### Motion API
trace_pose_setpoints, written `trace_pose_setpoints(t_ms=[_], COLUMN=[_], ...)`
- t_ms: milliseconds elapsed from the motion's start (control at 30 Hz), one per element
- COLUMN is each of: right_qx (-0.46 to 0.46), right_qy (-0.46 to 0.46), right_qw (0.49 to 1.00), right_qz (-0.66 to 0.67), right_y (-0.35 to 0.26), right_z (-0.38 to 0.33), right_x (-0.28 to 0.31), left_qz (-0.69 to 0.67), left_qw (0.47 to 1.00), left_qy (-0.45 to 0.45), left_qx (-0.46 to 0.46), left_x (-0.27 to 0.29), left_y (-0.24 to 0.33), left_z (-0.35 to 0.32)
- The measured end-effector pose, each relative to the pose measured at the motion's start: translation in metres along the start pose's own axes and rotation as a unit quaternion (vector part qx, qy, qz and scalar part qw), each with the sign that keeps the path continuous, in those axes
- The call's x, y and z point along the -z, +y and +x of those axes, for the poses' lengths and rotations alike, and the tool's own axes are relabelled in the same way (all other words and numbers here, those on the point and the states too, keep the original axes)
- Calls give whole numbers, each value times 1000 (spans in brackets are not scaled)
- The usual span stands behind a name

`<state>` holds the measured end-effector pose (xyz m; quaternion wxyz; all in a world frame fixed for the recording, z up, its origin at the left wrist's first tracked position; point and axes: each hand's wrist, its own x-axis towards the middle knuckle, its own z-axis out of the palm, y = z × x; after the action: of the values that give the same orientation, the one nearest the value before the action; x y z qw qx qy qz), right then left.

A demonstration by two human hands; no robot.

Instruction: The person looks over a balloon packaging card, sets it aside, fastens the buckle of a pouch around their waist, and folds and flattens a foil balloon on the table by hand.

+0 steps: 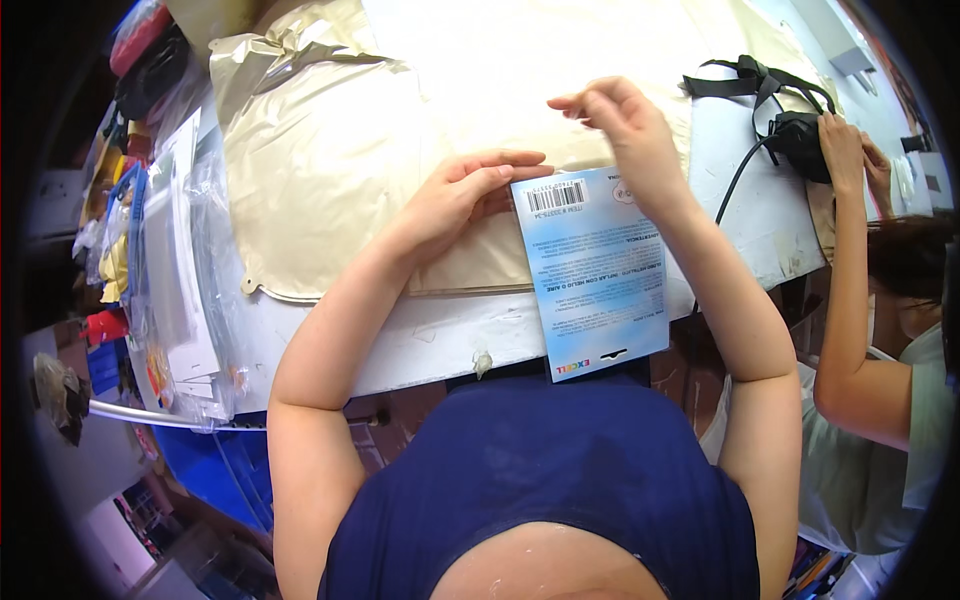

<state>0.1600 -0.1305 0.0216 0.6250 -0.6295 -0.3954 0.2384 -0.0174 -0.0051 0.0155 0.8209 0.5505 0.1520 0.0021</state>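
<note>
Left hand (465,195) flat on glossy gold foil (320,170); right hand (630,135) pinches blue card (595,270).

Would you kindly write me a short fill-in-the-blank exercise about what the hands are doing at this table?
1. The left hand lies flat on the folded ____-coloured foil sheet.
2. The light blue card hangs over the table's ____ edge.
3. The right hand is raised above the card's ____ end.
4. A co-worker's hands touch a ____ strapped device.

Missing words: gold; near; far; black
</note>
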Motion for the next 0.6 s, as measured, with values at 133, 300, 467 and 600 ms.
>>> trace_pose_setpoints(t_ms=[133, 300, 467, 600], right_qx=[-61, 108, 92, 161], right_qy=[80, 207, 255, 465], right_qw=[986, 931, 849, 828], right_qz=[135, -280, -453, -267], right_y=[-17, -30, -26, 4], right_z=[-12, -65, -135, -175], right_x=[37, 74, 102, 129], left_qz=[-26, -64, -65, -60], left_qw=[999, 996, 995, 997], left_qy=[45, 60, 63, 52], left_qx=[14, 34, 35, 25], left_x=[2, 9, 2, 3], left_y=[-1, -1, 0, 2], left_z=[-2, -1, 3, -3])
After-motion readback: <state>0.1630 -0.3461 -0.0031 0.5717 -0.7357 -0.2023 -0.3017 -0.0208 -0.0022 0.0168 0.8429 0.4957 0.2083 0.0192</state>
